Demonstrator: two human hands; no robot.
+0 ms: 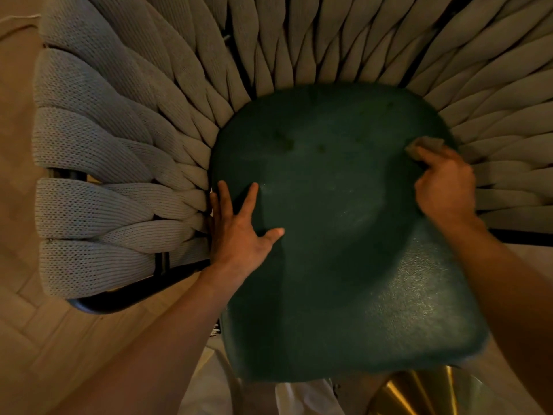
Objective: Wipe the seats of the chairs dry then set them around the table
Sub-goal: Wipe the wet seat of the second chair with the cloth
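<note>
The green seat (344, 223) fills the frame's centre. The left hand (242, 232) lies flat and spread on its left edge; the right hand (443, 184) grips a cloth (425, 145) at upper right. Dark spots near the top may get missed.

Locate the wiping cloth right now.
Head view, right side: the cloth is under the right hand, pressed on the green seat's far right edge beside the woven backrest.
</note>
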